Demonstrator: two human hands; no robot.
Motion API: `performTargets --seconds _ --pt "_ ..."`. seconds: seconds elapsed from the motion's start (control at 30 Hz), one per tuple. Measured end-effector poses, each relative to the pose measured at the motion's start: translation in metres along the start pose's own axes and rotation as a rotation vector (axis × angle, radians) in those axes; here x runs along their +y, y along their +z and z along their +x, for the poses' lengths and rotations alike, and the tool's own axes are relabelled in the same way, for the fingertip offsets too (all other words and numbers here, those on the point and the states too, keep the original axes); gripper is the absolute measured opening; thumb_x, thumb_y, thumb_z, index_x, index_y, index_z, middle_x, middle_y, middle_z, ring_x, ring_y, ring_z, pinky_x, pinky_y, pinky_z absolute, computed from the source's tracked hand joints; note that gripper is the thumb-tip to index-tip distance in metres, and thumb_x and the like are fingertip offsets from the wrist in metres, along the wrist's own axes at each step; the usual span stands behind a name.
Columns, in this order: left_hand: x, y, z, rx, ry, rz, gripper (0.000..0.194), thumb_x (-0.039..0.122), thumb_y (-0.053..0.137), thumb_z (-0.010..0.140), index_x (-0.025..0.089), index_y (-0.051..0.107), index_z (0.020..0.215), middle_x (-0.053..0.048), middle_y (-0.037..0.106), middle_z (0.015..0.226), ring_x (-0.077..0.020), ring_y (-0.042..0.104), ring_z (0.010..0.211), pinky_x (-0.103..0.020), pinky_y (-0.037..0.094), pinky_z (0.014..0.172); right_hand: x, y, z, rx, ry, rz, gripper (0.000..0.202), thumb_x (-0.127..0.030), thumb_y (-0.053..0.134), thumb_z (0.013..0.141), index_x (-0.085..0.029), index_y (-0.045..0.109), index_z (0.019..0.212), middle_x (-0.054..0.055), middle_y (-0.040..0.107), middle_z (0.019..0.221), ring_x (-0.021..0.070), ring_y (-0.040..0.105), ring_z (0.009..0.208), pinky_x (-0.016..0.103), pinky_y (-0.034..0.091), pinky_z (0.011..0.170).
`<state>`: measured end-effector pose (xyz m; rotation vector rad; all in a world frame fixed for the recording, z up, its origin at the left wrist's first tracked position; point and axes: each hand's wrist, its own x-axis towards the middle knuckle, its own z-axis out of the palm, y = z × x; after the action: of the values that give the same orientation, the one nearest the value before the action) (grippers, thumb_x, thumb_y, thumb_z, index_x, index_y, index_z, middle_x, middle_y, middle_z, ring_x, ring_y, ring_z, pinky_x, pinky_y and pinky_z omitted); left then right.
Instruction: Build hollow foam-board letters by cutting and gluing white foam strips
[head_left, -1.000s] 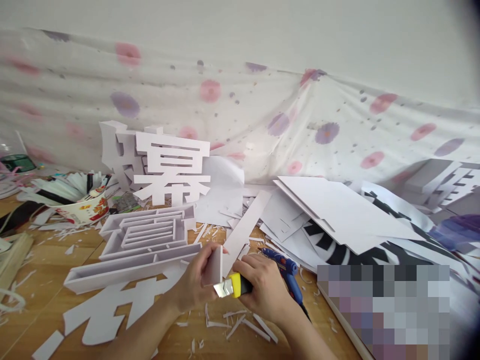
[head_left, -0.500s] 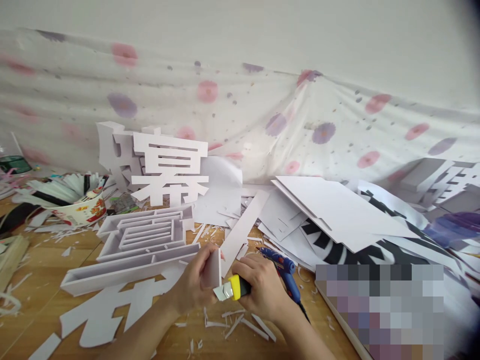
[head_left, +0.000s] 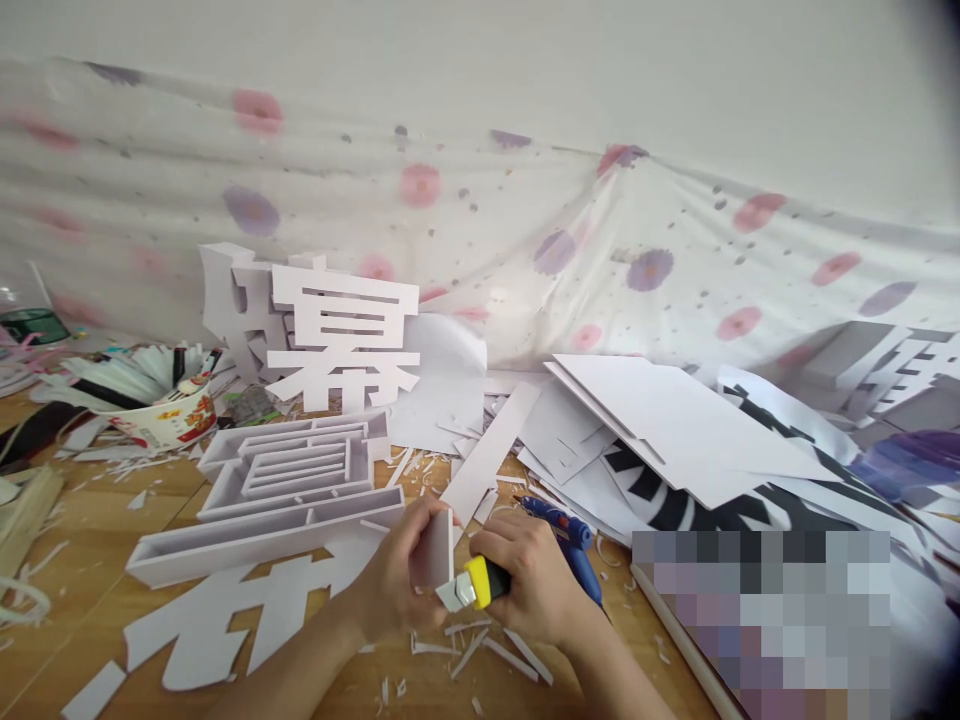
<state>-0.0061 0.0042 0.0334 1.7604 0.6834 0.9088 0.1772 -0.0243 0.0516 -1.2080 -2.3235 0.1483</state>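
Note:
Between the thumb and fingers of my left hand (head_left: 394, 575) stands a small white foam board piece (head_left: 435, 553), its cut edge facing right. My right hand (head_left: 529, 575) is wrapped round a yellow and black utility knife (head_left: 480, 583). The knife's metal blade end lies against or very near the lower edge of the piece; contact is hard to make out. Left of my hands lies a hollow white foam board character (head_left: 277, 480) with upright walls. Flat white cutouts (head_left: 195, 625) lie below it. Behind my hands a long white strip (head_left: 491, 445) slants away.
A blue glue gun (head_left: 574, 545) lies just beyond my right hand. White sheets (head_left: 682, 420) are stacked at the right over black-printed paper. A finished white character (head_left: 345, 330) stands at the back. A paper bowl (head_left: 169, 420) of strips sits left. Offcuts litter the wooden table (head_left: 82, 570).
Both hands have shifted slightly right and down in view, with the foam board piece and knife. The grips look the same. The whole scene has moved a little to the right.

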Motion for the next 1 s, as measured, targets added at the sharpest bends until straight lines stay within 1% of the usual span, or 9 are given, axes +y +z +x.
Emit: performTargets --seconds 0.07,0.13,0.33,0.47,0.63,0.7,0.87,0.93,1.0 --pt "-0.003 -0.002 0.0 -0.006 -0.002 -0.012 0.053 0.024 0.066 0.054 0.02 0.044 0.102 -0.003 0.047 0.094 -0.0213 0.045 0.087 -0.031 0.041 0.076 -0.002 0.0 0.0 0.004 -0.008 -0.012 0.01 -0.018 0.053 0.061 -0.021 0.043 0.061 -0.002 0.049 0.057 0.0126 0.043 0.053 0.025 0.026 0.055" --pt "-0.005 -0.001 0.0 0.004 0.0 0.003 0.052 0.022 0.066 0.054 0.02 0.044 0.101 -0.003 0.047 0.093 -0.0207 0.045 0.086 -0.031 0.041 0.075 -0.002 0.0 -0.001 0.014 -0.005 -0.022 0.01 -0.018 0.053 0.061 -0.021 0.043 0.061 -0.002 0.05 0.058 0.0127 0.043 0.054 0.025 0.025 0.055" --pt "0.004 0.005 0.002 0.039 0.011 0.08 0.038 0.013 0.057 0.059 0.021 0.044 0.093 0.0 0.043 0.082 -0.0152 0.043 0.073 -0.027 0.041 0.066 0.006 0.002 0.0 0.065 0.029 -0.018 0.008 -0.016 0.049 0.058 -0.021 0.044 0.061 -0.001 0.051 0.058 0.0137 0.045 0.055 0.025 0.026 0.055" --pt "0.006 0.006 0.002 0.038 0.022 0.138 0.034 0.011 0.058 0.059 0.022 0.043 0.088 0.0 0.043 0.08 -0.015 0.042 0.071 -0.027 0.039 0.064 0.009 0.001 -0.001 0.081 0.052 -0.002 0.009 -0.014 0.047 0.057 -0.021 0.045 0.063 -0.001 0.052 0.058 0.0136 0.045 0.055 0.025 0.025 0.055" --pt "-0.004 0.0 0.001 0.005 0.017 0.033 0.048 0.025 0.064 0.052 0.021 0.045 0.096 0.0 0.044 0.086 -0.0181 0.043 0.077 -0.03 0.04 0.069 0.004 0.003 -0.002 0.032 -0.023 0.0 0.011 -0.017 0.051 0.057 -0.021 0.041 0.061 -0.003 0.049 0.057 0.0123 0.042 0.054 0.025 0.024 0.055" --pt "-0.006 0.0 0.0 0.015 0.024 0.026 0.05 0.025 0.064 0.051 0.021 0.045 0.097 0.0 0.044 0.087 -0.0184 0.044 0.079 -0.03 0.04 0.07 0.003 0.004 -0.002 0.039 -0.019 -0.008 0.011 -0.017 0.051 0.058 -0.021 0.041 0.061 -0.003 0.048 0.057 0.0121 0.042 0.053 0.025 0.024 0.055" --pt "0.002 0.006 0.002 0.054 0.052 0.151 0.036 0.014 0.056 0.056 0.021 0.044 0.089 0.001 0.043 0.08 -0.015 0.042 0.071 -0.027 0.038 0.064 0.009 0.005 -0.001 0.086 0.022 -0.005 0.008 -0.016 0.049 0.058 -0.02 0.043 0.062 -0.002 0.05 0.057 0.0128 0.043 0.055 0.025 0.025 0.055" --pt "0.004 0.008 0.002 0.066 0.079 0.197 0.032 0.013 0.056 0.058 0.021 0.043 0.086 0.001 0.043 0.078 -0.0148 0.042 0.07 -0.027 0.037 0.062 0.011 0.004 -0.002 0.095 0.039 -0.002 0.009 -0.014 0.048 0.058 -0.02 0.043 0.063 -0.002 0.05 0.058 0.0126 0.043 0.055 0.025 0.025 0.055" --pt "0.002 0.007 0.002 0.072 0.083 0.192 0.033 0.016 0.058 0.058 0.021 0.044 0.087 0.001 0.043 0.078 -0.0151 0.041 0.07 -0.027 0.036 0.061 0.011 0.002 -0.003 0.082 0.019 0.005 0.01 -0.014 0.048 0.058 -0.021 0.043 0.062 -0.002 0.05 0.058 0.0122 0.042 0.055 0.025 0.024 0.055"
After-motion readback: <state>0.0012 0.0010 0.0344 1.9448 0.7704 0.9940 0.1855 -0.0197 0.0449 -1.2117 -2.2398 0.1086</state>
